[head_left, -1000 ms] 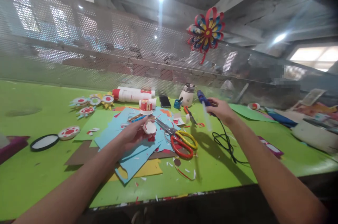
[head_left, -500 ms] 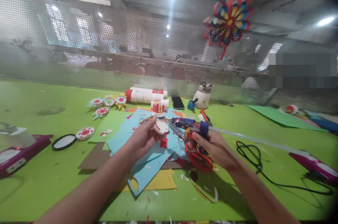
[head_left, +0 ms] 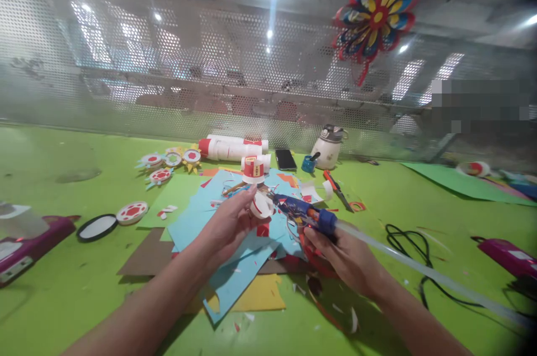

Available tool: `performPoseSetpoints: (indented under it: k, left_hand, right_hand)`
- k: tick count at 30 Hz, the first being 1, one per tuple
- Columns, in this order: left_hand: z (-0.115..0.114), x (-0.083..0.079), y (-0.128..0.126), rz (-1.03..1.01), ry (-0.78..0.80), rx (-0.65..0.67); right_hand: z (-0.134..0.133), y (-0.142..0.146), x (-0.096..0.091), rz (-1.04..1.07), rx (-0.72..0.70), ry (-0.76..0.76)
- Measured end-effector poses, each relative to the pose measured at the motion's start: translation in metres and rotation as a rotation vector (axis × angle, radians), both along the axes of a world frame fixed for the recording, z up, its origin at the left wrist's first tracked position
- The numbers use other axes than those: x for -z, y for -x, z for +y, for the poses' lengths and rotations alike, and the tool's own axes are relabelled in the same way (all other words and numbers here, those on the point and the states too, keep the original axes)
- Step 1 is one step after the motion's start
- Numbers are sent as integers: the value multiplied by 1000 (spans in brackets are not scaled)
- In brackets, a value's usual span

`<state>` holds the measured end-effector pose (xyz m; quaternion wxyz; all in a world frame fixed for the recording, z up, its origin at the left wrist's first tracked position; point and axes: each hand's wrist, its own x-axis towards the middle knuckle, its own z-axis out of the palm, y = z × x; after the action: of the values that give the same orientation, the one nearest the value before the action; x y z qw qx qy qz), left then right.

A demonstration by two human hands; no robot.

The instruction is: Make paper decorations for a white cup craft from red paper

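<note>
Glue gun (head_left: 302,210), one, in right fingers (head_left: 319,241); one white piece (head_left: 262,208), left fingers (head_left: 244,199).

At left, the left hand (head_left: 229,221) is bare, and the uncovered left forearm (head_left: 155,289) broadens from a narrow wrist (head_left: 197,249) toward its near end. At right, the right hand (head_left: 354,258) and right forearm (head_left: 415,314) are likewise bare and smooth in outline.

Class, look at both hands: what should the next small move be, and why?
Probably dab a little glue on the white piece: the left hand holds it up, and the right hand grips the glue gun, its tip close beside that piece.
</note>
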<state>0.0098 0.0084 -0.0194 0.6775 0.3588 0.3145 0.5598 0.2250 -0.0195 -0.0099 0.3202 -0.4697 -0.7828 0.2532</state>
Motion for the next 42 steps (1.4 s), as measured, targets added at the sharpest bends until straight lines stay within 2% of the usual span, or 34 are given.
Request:
performPoseSetpoints:
  k: [8,17,34,42]
  left_hand:
    - [-1,0,-2,5,-14,12]
    - [-1,1,-2,19,-22,21]
    - [-5,-2,-2,14,-34,42]
    - [-6,-4,-3,19,-21,36]
  right_hand:
    - [3,4,4,-49,34,-46]
    - [0,5,6,-65,67,-16]
    - [1,7,9,-75,90,-99]
    - [2,6,13,-80,59,-120]
